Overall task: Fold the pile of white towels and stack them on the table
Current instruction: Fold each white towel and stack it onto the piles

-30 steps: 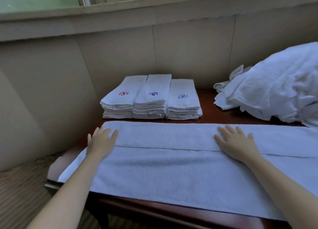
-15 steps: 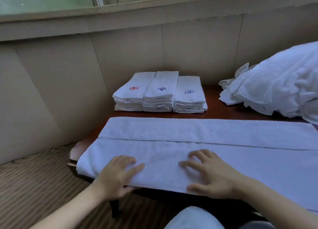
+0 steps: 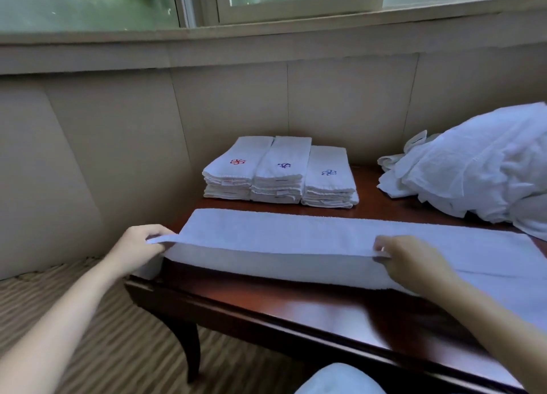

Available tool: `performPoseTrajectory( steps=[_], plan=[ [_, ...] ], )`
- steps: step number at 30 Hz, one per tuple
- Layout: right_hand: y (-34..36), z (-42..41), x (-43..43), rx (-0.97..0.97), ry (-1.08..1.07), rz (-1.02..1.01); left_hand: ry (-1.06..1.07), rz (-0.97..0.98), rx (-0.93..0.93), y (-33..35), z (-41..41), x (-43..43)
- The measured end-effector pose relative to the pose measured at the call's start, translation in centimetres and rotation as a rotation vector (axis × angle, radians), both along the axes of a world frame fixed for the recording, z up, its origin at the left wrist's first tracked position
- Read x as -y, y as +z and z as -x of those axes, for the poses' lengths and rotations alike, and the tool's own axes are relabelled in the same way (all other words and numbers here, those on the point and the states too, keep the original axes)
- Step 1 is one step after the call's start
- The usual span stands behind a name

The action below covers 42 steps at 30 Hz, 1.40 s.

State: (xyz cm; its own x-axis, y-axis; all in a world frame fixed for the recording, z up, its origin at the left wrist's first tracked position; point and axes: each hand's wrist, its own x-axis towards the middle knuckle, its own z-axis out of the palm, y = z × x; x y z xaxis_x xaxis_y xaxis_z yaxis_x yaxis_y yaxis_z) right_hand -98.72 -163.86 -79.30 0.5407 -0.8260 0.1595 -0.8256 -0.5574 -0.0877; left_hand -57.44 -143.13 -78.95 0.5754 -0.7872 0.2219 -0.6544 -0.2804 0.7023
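Fingers of left hand [image 3: 139,245] and right hand [image 3: 414,264] pinch one long towel [image 3: 296,232]; three folded stacks [image 3: 279,171] behind

A long white towel [image 3: 296,230] on the tabletop [image 3: 296,302] is pinched up along its near edge by the left hand [image 3: 139,245] and right hand [image 3: 411,263], with three folded stacks [image 3: 281,171] parked at the back edge and a rumpled pile [image 3: 479,162] by the back right corner.

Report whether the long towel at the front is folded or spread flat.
Partly folded: the left hand and right hand pinch the near edge of the towel, raised off the table, with another layer doubled underneath.
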Motion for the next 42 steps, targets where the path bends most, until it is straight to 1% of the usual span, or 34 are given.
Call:
performPoseTrajectory(
  steps=[2,3,5,6,7,9,11,13,14,16,18,20,21,22,24,26,27,29,32,33,34,37,38,39,40,42],
  plan=[
    [1.4,-0.9,2.3,0.096,-0.058,0.002,0.012,0.041,-0.095,0.7,-0.9,2.1],
    [1.9,-1.5,3.8,0.112,-0.070,0.026,0.027,0.047,-0.150,0.7,-1.2,3.5],
    [2.4,-2.9,6.6,0.071,-0.063,0.082,0.102,0.025,-0.260,0.5,-1.5,6.8],
    [2.3,-3.7,8.0,0.035,-0.064,0.084,0.151,-0.005,-0.278,0.3,-1.7,8.5],
    [1.9,-4.3,9.3,-0.007,-0.080,0.053,0.198,-0.055,-0.253,0.0,-1.9,9.9],
    [0.6,-5.1,11.5,-0.100,-0.127,-0.045,0.272,-0.163,-0.127,-0.9,-2.4,12.0],
    [-1.3,-5.5,12.8,-0.134,-0.184,-0.032,0.321,-0.215,-0.006,-2.3,-3.1,13.3],
    [-2.8,-5.9,13.6,-0.129,-0.217,0.045,0.357,-0.237,0.099,-3.3,-3.6,14.1],
    [-3.2,-6.0,14.0,-0.117,-0.230,0.052,0.375,-0.261,0.160,-3.4,-3.6,14.4],
    [-3.5,-5.9,14.8,-0.033,-0.249,-0.014,0.400,-0.357,0.306,-2.9,-3.3,15.0],
    [-3.4,-5.3,15.0,0.057,-0.269,-0.108,0.446,-0.530,0.537,-2.2,-1.8,15.6],
    [-3.2,-4.4,14.5,0.078,-0.292,-0.099,0.450,-0.675,0.805,-1.8,1.1,16.8],
    [-3.1,-3.8,13.9,0.079,-0.314,-0.075,0.394,-0.653,0.871,-1.8,3.3,17.9],
    [-3.2,-3.2,13.3,0.079,-0.334,-0.050,0.274,-0.621,0.859,-2.0,6.0,19.2],
    [-3.5,-1.5,11.9,0.053,-0.349,0.014,-0.024,-0.518,0.685,-2.7,12.2,22.2],
    [-3.4,1.2,10.4,-0.021,-0.388,0.027,-0.250,-0.488,0.523,-3.4,18.6,24.7],
    [-3.3,3.1,9.8,-0.054,-0.418,0.001,-0.300,-0.481,0.494,-3.8,21.1,25.6],
    [-2.8,7.5,8.9,-0.085,-0.471,-0.071,-0.302,-0.449,0.472,-4.6,24.1,26.3],
    [-1.1,14.4,7.3,-0.104,-0.484,-0.141,-0.286,-0.397,0.487,-5.8,25.2,25.9],
    [-0.2,16.2,6.7,-0.092,-0.474,-0.207,-0.296,-0.394,0.498,-6.1,25.1,25.6],
    [0.9,17.9,6.4,-0.046,-0.457,-0.315,-0.318,-0.403,0.503,-6.3,25.1,25.4],
    [3.3,22.0,6.0,0.222,-0.431,-0.811,-0.417,-0.419,0.506,-6.3,25.0,24.1],
    [3.4,22.9,6.0,0.287,-0.455,-0.922,-0.449,-0.414,0.515,-6.3,24.9,23.6],
    [3.1,23.7,6.1,0.339,-0.506,-0.951,-0.478,-0.414,0.523,-6.2,24.8,23.1],
    [2.4,24.3,6.3,0.403,-0.570,-0.914,-0.500,-0.424,0.527,-6.0,24.8,22.7],
    [0.7,24.9,7.1,0.471,-0.688,-0.667,-0.530,-0.461,0.532,-5.7,24.8,22.1]
  ],
)
